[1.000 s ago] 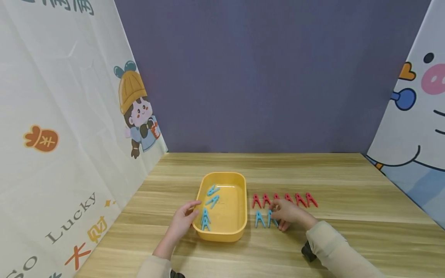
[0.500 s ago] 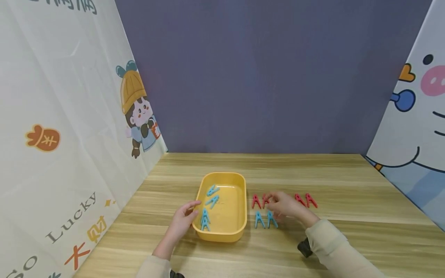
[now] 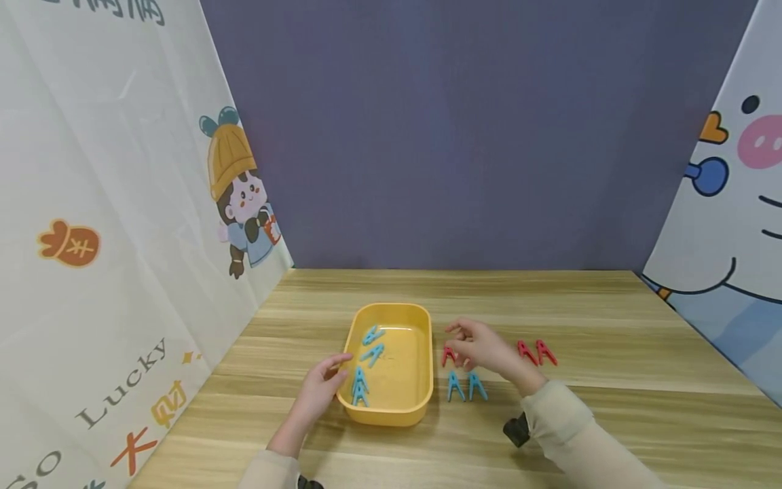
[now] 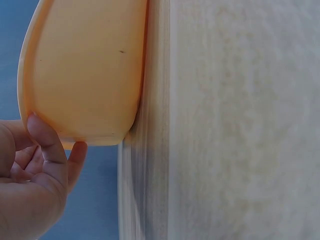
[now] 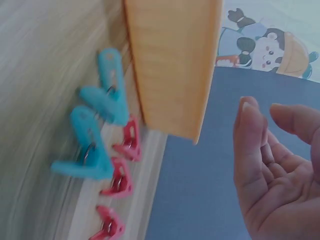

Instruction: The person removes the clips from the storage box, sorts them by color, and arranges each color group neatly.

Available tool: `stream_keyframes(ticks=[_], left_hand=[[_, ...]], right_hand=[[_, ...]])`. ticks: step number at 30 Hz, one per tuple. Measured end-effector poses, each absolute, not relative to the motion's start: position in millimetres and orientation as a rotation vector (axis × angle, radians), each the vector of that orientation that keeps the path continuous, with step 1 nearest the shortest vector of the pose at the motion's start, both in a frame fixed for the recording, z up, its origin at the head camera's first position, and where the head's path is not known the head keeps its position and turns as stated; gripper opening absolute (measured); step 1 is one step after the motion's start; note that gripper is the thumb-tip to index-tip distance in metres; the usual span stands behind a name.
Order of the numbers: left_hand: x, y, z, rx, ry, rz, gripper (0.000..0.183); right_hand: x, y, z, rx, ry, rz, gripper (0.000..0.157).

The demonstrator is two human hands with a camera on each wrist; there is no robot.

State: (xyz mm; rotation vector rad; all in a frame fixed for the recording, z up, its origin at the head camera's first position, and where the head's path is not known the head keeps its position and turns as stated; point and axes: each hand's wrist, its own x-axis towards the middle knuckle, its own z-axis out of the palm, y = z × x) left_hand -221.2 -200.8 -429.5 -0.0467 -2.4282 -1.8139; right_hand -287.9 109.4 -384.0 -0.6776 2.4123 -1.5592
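Observation:
My left hand [image 3: 324,384] grips the left rim of a yellow plastic tub [image 3: 391,410]; the left wrist view shows the thumb on its outer wall. Several light-blue clothespins [image 3: 373,353] lie inside along the left. My right hand [image 3: 485,346] is held over a row of red clothespins, its thumb and fingertips apart with nothing between them. It hides the middle of that row; one red clothespin [image 3: 449,354] shows by the fingertips. Just nearer, two light-blue clothespins [image 3: 455,386] lie side by side, and the right wrist view shows them close up.
Two more red clothespins [image 3: 546,352] lie right of my right hand. The wooden tabletop [image 3: 611,319] runs back to a dark blue-grey panel [image 3: 476,136]. A printed white sheet [image 3: 146,163] stands along the left, another [image 3: 702,238] on the right.
My right hand has left the right-hand blue clothespin and moved left and away from me, over the red row. The left hand and tub have stayed put.

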Motion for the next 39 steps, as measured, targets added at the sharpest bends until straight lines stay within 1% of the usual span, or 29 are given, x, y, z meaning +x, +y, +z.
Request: stream_keyframes(ticks=[14,17,20,24,39], left_hand=[[-220.5,-201.0,-429.1,-0.045,-2.432,-1.810,0.031],[-220.4,-200.7,-428.9,-0.040,-2.432,-1.813,0.031],[-220.8,-200.6,-428.8,-0.042,-2.435,-1.810,0.031],[-221.0,-200.1,-428.4,-0.050,-2.438,-1.806,0.031],[-221.9,-199.0,-429.4,-0.045,-2.424,-1.816,0.032]], right_hand=[[-284.3,75.8,-373.4,-0.776,2.361,-1.645,0.044],[-273.4,66.2,-361.8,-0.781,2.346,-1.637,0.044],[-271.7,57.1,-361.5,-0.795,2.337,-1.616,0.044],[-280.7,46.4,-375.5,-0.835,2.321,-1.605,0.044],[-275.2,18.1,-389.4,-0.818,2.262,-1.602,0.039]])
